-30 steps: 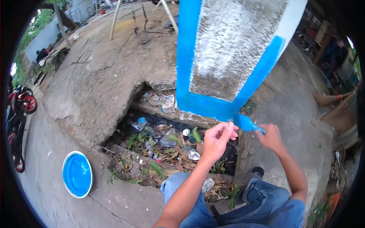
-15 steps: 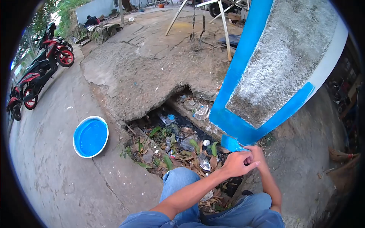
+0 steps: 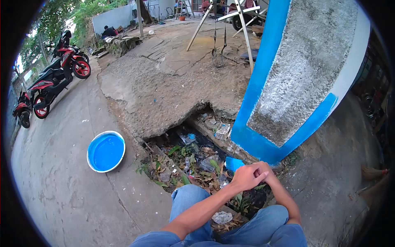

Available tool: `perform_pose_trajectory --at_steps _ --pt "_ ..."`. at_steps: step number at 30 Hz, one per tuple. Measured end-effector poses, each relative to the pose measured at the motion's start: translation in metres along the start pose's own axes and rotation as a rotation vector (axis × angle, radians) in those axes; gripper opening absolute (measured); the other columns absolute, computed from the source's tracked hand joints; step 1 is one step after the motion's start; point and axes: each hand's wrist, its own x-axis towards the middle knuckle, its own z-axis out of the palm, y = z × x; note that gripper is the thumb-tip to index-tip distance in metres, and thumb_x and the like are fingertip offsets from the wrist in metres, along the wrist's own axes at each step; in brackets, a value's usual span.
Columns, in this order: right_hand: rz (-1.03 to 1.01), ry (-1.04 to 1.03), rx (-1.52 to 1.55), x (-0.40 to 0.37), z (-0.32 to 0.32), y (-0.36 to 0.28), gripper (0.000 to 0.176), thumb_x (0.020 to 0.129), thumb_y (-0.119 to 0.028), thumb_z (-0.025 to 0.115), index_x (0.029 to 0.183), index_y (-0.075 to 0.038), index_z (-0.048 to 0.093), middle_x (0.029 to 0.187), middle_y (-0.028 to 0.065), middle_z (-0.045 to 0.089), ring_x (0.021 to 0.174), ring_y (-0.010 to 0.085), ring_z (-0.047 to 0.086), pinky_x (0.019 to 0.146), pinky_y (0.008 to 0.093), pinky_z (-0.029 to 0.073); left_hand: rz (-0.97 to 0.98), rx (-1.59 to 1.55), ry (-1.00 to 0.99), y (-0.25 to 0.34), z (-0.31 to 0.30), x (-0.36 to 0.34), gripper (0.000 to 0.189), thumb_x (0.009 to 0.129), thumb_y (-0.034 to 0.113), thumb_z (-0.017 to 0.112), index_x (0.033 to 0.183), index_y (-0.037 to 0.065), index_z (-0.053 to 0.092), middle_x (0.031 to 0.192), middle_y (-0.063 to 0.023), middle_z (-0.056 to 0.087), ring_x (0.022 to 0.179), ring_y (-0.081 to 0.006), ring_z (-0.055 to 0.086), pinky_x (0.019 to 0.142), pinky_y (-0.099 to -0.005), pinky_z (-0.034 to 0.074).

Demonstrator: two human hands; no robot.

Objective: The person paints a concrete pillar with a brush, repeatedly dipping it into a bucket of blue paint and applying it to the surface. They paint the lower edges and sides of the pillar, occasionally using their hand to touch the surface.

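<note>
A paintbrush [image 3: 233, 163] coated in bright blue paint points left over the debris-filled gap, just off the pillar's lower corner. Its handle runs back behind my fingers. My right hand [image 3: 262, 168] is closed around that handle, though most of its grip is hidden. Crossing in front, my left hand [image 3: 245, 177] has curled fingers and its thumb against my right hand or wrist; what those fingers hold is hidden. Beyond the brush rises a rough grey pillar [image 3: 302, 70] with a blue painted border [image 3: 267, 149] and a white right edge [image 3: 354, 49].
A round basin [image 3: 108, 151] of blue paint sits on the concrete at left. Below my hands, an open drain [image 3: 197, 158] holds leaves and litter. Red-and-black motorbikes [image 3: 53, 80] stand at far left. A broom head [image 3: 372, 172] lies at right; pale trestle legs [image 3: 201, 26] stand behind.
The paintbrush has come away from the pillar's lower corner, moving left and slightly down over the drain. Both hands moved left with it, and the camera view shifted a little.
</note>
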Motion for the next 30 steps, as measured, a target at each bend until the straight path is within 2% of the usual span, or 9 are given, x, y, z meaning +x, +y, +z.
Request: perform_pose_trajectory --at_steps 8,10,13,15,17,21,22,25,30 --pt "0.004 -0.120 0.248 0.014 0.007 0.000 0.020 0.073 -0.028 0.061 0.073 -0.009 0.066 0.066 0.0095 0.064 0.064 0.0265 0.063 0.059 0.0372 0.048 0.099 0.108 0.025 0.023 -0.004 -0.009 0.030 0.081 0.032 0.066 0.076 0.003 0.064 0.066 -0.0097 0.064 0.058 -0.0230 0.063 0.055 -0.0337 0.049" --pt "-0.109 0.072 0.099 0.018 0.021 0.007 0.025 0.075 -0.029 0.061 0.085 -0.009 0.070 0.072 0.0145 0.065 0.070 0.0318 0.064 0.066 0.0399 0.050 0.138 0.112 0.038 0.040 0.000 -0.016 0.027 0.081 0.030 0.067 0.078 0.003 0.065 0.067 -0.0099 0.065 0.058 -0.0227 0.063 0.055 -0.0329 0.049" --pt "-0.097 0.093 0.094 0.004 0.006 -0.021 0.027 0.076 -0.029 0.061 0.093 -0.010 0.071 0.075 0.0176 0.066 0.075 0.0358 0.064 0.070 0.0418 0.050 0.116 0.022 -0.046 0.074 -0.003 -0.028 0.024 0.078 0.027 0.071 0.081 0.003 0.067 0.070 -0.0099 0.066 0.061 -0.0216 0.064 0.055 -0.0305 0.050" --pt "-0.127 0.096 0.021 0.006 0.003 -0.011 0.024 0.077 -0.027 0.060 0.088 -0.009 0.071 0.075 0.0176 0.065 0.074 0.0367 0.063 0.068 0.0435 0.050 0.164 -0.054 0.005 0.065 0.001 -0.034 0.022 0.077 0.025 0.073 0.080 0.004 0.068 0.073 -0.0095 0.067 0.062 -0.0202 0.065 0.054 -0.0287 0.049" --pt "-0.110 0.034 -0.028 0.001 -0.011 0.000 0.022 0.077 -0.027 0.060 0.085 -0.009 0.071 0.078 0.0175 0.065 0.073 0.0366 0.063 0.067 0.0456 0.050 0.202 0.193 0.026 0.040 -0.002 -0.033 0.023 0.077 0.026 0.072 0.077 0.004 0.067 0.071 -0.0080 0.066 0.061 -0.0213 0.064 0.056 -0.0308 0.050" --pt "0.100 0.331 -0.127 -0.053 -0.063 -0.008 0.025 0.080 -0.028 0.059 0.095 -0.011 0.069 0.072 0.0172 0.065 0.070 0.0380 0.062 0.068 0.0487 0.049 0.128 0.180 0.042 0.011 0.000 -0.004 0.018 0.078 0.019 0.072 0.080 0.002 0.068 0.069 -0.0105 0.066 0.062 -0.0172 0.065 0.055 -0.0275 0.049" --pt "0.085 0.488 -0.178 -0.068 -0.070 -0.002 0.022 0.080 -0.027 0.059 0.092 -0.010 0.067 0.065 0.0163 0.063 0.064 0.0383 0.061 0.062 0.0487 0.049 0.131 0.105 0.077 0.011 0.005 0.006 0.019 0.079 0.019 0.071 0.079 0.001 0.068 0.068 -0.0098 0.066 0.060 -0.0149 0.064 0.055 -0.0261 0.048" --pt "0.241 0.584 -0.382 -0.120 -0.120 -0.003 0.017 0.082 -0.025 0.056 0.087 -0.009 0.057 0.060 0.0136 0.061 0.057 0.0336 0.063 0.052 0.0465 0.049 0.055 -0.133 0.097 0.009 0.032 0.026 0.021 0.081 0.020 0.070 0.080 0.000 0.067 0.066 -0.0083 0.065 0.059 -0.0122 0.061 0.056 -0.0246 0.047" --pt "0.389 0.993 -0.996 -0.174 -0.214 -0.008 0.040 0.081 -0.017 0.057 0.119 -0.005 0.056 0.064 0.0123 0.057 0.049 0.0290 0.058 0.044 0.0412 0.046 0.086 -0.231 -0.007 0.004 0.072 0.032 0.022 0.080 0.022 0.071 0.076 0.001 0.067 0.065 -0.0096 0.065 0.056 -0.0145 0.062 0.053 -0.0276 0.048"
